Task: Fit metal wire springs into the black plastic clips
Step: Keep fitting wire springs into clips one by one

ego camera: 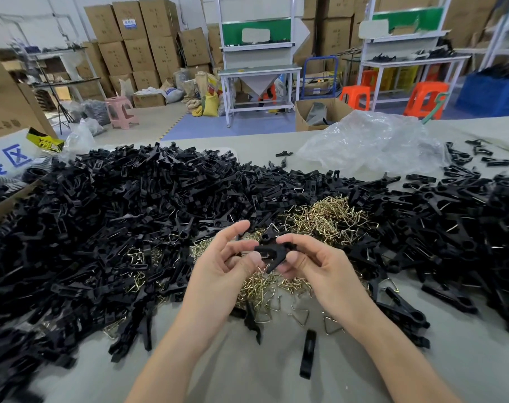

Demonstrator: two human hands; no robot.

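Both hands hold one black plastic clip (272, 253) above the table, in the middle of the view. My left hand (227, 266) pinches its left end between thumb and fingers. My right hand (314, 266) grips its right end, fingers curled over it. Whether a spring sits in this clip is hidden by the fingers. Under and behind the hands lies a heap of brass-coloured wire springs (326, 219). A large pile of black clips (116, 216) fills the left and far side of the table, and more clips with springs fitted (456, 216) lie at the right.
A single black clip half (307, 353) and loose springs (301, 315) lie on the grey table (247, 373) near the front. A crumpled clear plastic bag (372, 144) sits at the back right. Cardboard boxes (12, 112) stand at the left edge.
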